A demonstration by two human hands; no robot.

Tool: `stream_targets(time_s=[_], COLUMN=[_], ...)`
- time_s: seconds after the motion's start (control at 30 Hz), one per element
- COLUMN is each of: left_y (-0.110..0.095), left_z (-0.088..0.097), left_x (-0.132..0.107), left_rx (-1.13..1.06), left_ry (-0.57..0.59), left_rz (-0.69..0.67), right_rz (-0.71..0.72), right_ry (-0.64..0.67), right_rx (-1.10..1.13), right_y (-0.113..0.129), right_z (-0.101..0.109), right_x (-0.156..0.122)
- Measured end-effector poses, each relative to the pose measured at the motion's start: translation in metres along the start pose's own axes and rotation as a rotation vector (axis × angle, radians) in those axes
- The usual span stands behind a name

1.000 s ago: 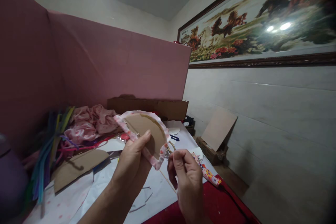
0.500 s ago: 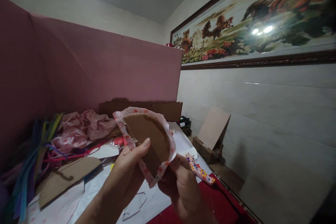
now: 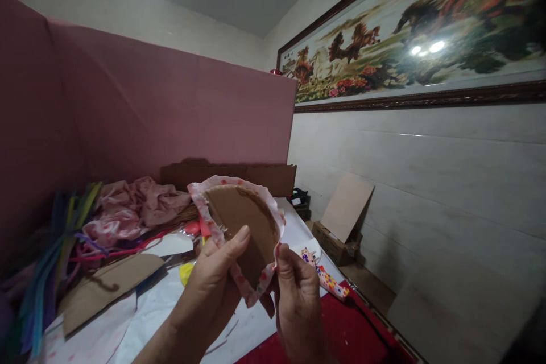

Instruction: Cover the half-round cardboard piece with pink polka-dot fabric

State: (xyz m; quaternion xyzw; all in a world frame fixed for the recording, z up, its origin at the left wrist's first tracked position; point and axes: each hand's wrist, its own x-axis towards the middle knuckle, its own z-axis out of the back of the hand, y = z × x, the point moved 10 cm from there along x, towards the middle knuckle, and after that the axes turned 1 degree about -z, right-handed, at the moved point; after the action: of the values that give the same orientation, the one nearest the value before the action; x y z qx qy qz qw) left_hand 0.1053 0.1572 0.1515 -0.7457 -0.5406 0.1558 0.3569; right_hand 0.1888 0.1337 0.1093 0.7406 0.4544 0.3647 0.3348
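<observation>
Held up above the table is a rounded cardboard piece (image 3: 239, 222) that narrows toward its lower end. Around its rim runs a pink fabric edge (image 3: 211, 186) with red spots, partly folded over the board; a brownish, glossy band lies along the upper right. My left hand (image 3: 217, 278) grips the piece from the left, thumb flat on the cardboard and fingers hidden behind. At the lower right, my right hand (image 3: 298, 290) pinches the fabric edge between thumb and fingers.
Left on the table lie crumpled pink fabric (image 3: 140, 205), coloured strips (image 3: 46, 273) and another cardboard piece (image 3: 115, 281). A yellow object (image 3: 186, 274) sits beside my left wrist. To the right are a flower-patterned item (image 3: 330, 284) and red cloth (image 3: 345, 324). A pink partition (image 3: 179, 102) stands behind.
My right hand has turned and risen slightly, its thumb and fingers now pinching the fabric further up the right rim. The cardboard piece and my left hand have shifted slightly right.
</observation>
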Motion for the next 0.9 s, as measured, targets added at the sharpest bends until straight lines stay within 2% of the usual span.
stream_targets(time_s=[0.17, 0.27, 0.37, 0.5, 0.67, 0.8, 0.9], left_y=[0.006, 0.007, 0.005, 0.003, 0.003, 0.001, 0.002], left_z=[0.003, 0.004, 0.004, -0.001, -0.009, -0.004, -0.003], left_x=[-0.001, -0.001, -0.001, -0.001, 0.001, 0.001, 0.000], left_rx=[-0.033, -0.004, 0.016, 0.017, 0.065, 0.054, 0.033], left_ry=[-0.034, -0.037, -0.049, -0.020, 0.089, 0.059, 0.055], left_rz=[-0.016, -0.045, -0.054, -0.030, 0.007, -0.008, 0.009], right_rz=[0.276, 0.330, 0.286, 0.138, 0.073, 0.049, 0.037], right_ry=[-0.086, -0.124, -0.108, -0.062, 0.024, 0.007, -0.031], right_rx=[-0.338, -0.450, -0.437, -0.241, -0.079, -0.023, -0.015], right_y=[0.032, 0.036, 0.032, 0.020, 0.008, 0.001, 0.005], right_z=[0.003, 0.003, 0.003, 0.005, 0.001, 0.007, 0.011], right_x=[-0.005, -0.003, 0.002, 0.005, 0.000, -0.002, 0.002])
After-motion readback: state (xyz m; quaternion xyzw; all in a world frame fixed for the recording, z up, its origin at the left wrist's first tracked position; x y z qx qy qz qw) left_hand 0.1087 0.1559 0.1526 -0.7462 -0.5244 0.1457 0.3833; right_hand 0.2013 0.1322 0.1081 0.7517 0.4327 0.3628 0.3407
